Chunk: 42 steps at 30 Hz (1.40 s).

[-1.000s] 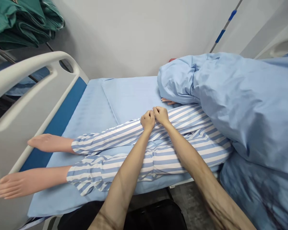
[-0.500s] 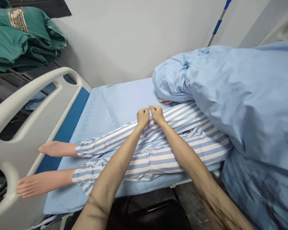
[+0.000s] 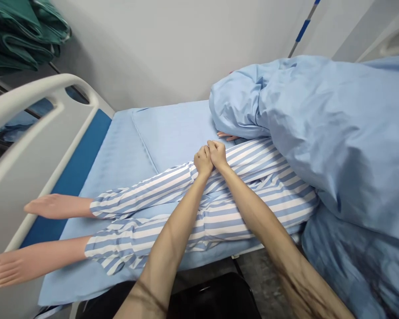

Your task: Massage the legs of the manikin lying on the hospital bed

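Two hands show: the left hand and the right hand, both curled narrow, each holding a fold of the striped trousers high on the thighs of one manikin. The hands touch each other. The trousers lie bunched under the fingers, on a blue sheet, and the two legs run side by side toward one white bed rail. Two bare feet stick out of the cuffs, the nearer one reaching past the bed's edge in view. One blue duvet covers the body above the waist (one manikin hand pokes out beneath it). Bare sheet spreads between the hands and the rail. One drip pole stands beyond the bed; green cloth lies folded past the rail.
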### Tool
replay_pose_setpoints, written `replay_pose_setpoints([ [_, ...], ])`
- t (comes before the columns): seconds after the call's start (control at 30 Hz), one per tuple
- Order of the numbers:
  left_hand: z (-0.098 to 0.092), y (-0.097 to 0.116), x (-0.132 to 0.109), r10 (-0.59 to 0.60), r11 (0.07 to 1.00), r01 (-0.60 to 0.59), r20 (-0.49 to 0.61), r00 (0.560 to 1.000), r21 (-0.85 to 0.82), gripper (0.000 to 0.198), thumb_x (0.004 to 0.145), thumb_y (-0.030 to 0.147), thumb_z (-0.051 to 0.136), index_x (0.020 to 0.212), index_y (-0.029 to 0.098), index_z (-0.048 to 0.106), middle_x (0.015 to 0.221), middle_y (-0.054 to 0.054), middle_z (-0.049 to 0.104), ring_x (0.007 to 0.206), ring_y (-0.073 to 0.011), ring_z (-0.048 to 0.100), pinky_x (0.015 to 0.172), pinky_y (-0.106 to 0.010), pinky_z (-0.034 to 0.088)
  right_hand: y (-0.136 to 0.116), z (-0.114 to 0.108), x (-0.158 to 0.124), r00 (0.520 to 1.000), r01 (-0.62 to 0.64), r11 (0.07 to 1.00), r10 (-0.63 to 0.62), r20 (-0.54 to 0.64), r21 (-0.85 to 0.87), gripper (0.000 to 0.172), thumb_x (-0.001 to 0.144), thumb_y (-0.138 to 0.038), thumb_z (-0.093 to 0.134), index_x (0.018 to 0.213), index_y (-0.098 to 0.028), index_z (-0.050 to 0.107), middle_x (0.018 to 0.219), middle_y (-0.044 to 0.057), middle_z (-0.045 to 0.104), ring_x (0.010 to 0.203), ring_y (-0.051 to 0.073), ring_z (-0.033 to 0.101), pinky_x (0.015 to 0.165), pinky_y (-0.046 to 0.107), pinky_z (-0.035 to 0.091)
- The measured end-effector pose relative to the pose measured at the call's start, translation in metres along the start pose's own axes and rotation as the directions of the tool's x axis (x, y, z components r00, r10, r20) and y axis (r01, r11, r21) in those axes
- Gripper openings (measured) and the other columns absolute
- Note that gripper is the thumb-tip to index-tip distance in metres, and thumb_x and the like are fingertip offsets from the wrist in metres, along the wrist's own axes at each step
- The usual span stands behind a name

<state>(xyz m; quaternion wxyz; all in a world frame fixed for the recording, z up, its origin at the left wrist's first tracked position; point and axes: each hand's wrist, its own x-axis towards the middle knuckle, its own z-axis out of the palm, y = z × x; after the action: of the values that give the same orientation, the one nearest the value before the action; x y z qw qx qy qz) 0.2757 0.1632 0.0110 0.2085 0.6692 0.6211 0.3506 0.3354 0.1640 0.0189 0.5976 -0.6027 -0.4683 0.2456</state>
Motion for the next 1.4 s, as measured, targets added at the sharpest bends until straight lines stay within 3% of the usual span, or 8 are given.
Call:
replay_pose_setpoints([
  [0.2,-0.006,0.005,-0.003,-0.034,0.998,0.035,-0.02,0.999,0.047,0.033,0.094,0.03,0.033,0.072,0.02,0.056,0.073,-0.006,0.064,0.069,-0.0161,0.055,0.061,-0.027,0.026,-0.009,-0.01,0.002,0.996,0.057,0.979,-0.044,0.071,-0.195,0.039,0.084,-0.034,0.042,0.05,-0.018,0.032,0.048,-0.005,0.03,0.05,0.007,0.028,0.052,0.022,0.023],
  [0.3,-0.006,0.003,-0.004,-0.019,1.0,0.02,-0.016,1.0,0.02,0.031,0.092,0.032,0.035,0.075,0.021,0.058,0.077,-0.007,0.066,0.071,-0.0168,0.056,0.06,-0.026,0.026,-0.028,-0.021,0.009,0.968,0.202,0.897,-0.122,0.218,-0.394,0.037,0.082,-0.028,0.046,0.048,-0.018,0.036,0.046,-0.004,0.033,0.05,0.008,0.027,0.053,0.025,0.019],
  [0.4,-0.006,0.0,-0.004,0.018,1.0,-0.018,-0.007,1.0,0.0,0.027,0.091,0.033,0.039,0.077,0.021,0.06,0.08,-0.007,0.067,0.072,-0.0171,0.056,0.06,-0.026,0.026,-0.04,-0.028,0.011,0.931,0.33,0.833,-0.212,0.296,-0.443,0.036,0.081,-0.028,0.048,0.048,-0.018,0.038,0.047,-0.003,0.035,0.051,0.008,0.026,0.054,0.026,0.017],
  [0.67,-0.004,0.001,-0.005,0.011,1.0,-0.011,-0.039,0.999,0.004,0.032,0.091,0.029,0.035,0.066,0.02,0.053,0.072,-0.005,0.064,0.068,-0.0153,0.054,0.061,-0.027,0.026,0.003,-0.027,0.004,0.963,0.144,0.977,-0.102,0.25,-0.156,0.044,0.081,-0.042,0.048,0.05,-0.018,0.03,0.047,-0.006,0.028,0.05,0.006,0.027,0.051,0.022,0.022],
  [0.9,-0.006,0.0,-0.005,0.037,0.996,-0.038,-0.015,0.999,-0.079,0.036,0.089,0.031,0.035,0.057,0.02,0.044,0.061,-0.002,0.056,0.061,-0.0128,0.048,0.06,-0.025,0.027,0.002,-0.027,0.007,0.986,0.084,0.996,-0.079,0.15,-0.028,0.044,0.08,-0.043,0.049,0.05,-0.019,0.028,0.049,-0.006,0.026,0.05,0.006,0.026,0.051,0.022,0.023],
  [1.1,-0.014,0.01,0.006,0.061,0.933,-0.035,0.062,0.996,-0.357,0.035,0.082,0.028,0.039,0.048,0.019,0.035,0.047,0.002,0.04,0.051,-0.0095,0.038,0.053,-0.023,0.029,0.005,-0.028,0.011,0.99,0.053,0.996,-0.062,0.125,0.074,0.043,0.079,-0.044,0.049,0.05,-0.019,0.031,0.049,-0.006,0.026,0.051,0.006,0.027,0.051,0.022,0.024],
  [1.23,-0.01,0.029,0.013,0.05,0.864,-0.041,0.004,0.999,-0.502,0.034,0.083,0.027,0.038,0.05,0.019,0.035,0.049,0.002,0.039,0.051,-0.0088,0.038,0.052,-0.021,0.032,0.006,-0.027,0.015,0.993,0.026,0.989,-0.043,0.112,0.148,0.042,0.08,-0.047,0.046,0.052,-0.018,0.034,0.051,-0.005,0.029,0.052,0.007,0.029,0.05,0.022,0.025],
  [1.4,0.009,0.03,0.002,0.009,0.96,-0.019,-0.038,0.999,-0.278,0.034,0.089,0.026,0.035,0.057,0.019,0.042,0.057,-0.001,0.05,0.057,-0.011,0.045,0.057,-0.024,0.031,0.004,-0.028,0.014,0.999,0.004,0.988,-0.011,0.043,0.156,0.042,0.08,-0.048,0.046,0.053,-0.019,0.029,0.051,-0.004,0.029,0.052,0.007,0.029,0.05,0.022,0.026],
])
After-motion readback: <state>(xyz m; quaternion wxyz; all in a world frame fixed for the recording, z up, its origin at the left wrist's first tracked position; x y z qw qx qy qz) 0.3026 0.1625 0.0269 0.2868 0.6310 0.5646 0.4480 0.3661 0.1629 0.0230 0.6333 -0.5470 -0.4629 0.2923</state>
